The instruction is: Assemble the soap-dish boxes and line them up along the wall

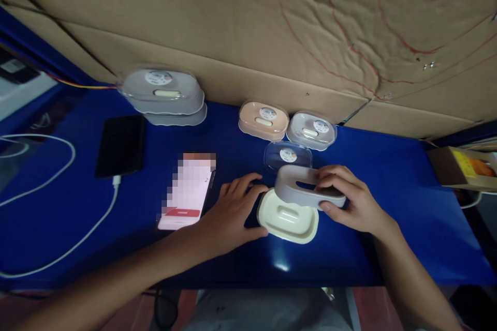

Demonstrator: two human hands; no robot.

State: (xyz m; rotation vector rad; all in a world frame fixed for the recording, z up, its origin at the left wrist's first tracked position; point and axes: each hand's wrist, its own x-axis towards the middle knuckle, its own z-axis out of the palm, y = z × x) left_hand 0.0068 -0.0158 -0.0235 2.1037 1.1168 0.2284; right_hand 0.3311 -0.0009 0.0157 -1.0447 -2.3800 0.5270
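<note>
My right hand grips a grey oval soap dish shell by its right end, fingers in the slot of its top and thumb on the near side. The shell is held above the far edge of a cream oval tray, which has a raised bar in its middle and lies on the blue table. At the tray's left edge is my left hand, fingers spread and nothing in them. Just behind the shell sits a clear lid with a round label.
Against the cardboard wall stand a peach soap dish, a grey one and a larger stack of grey ones. A lit phone and a dark phone on a white cable lie left. A cardboard box is far right.
</note>
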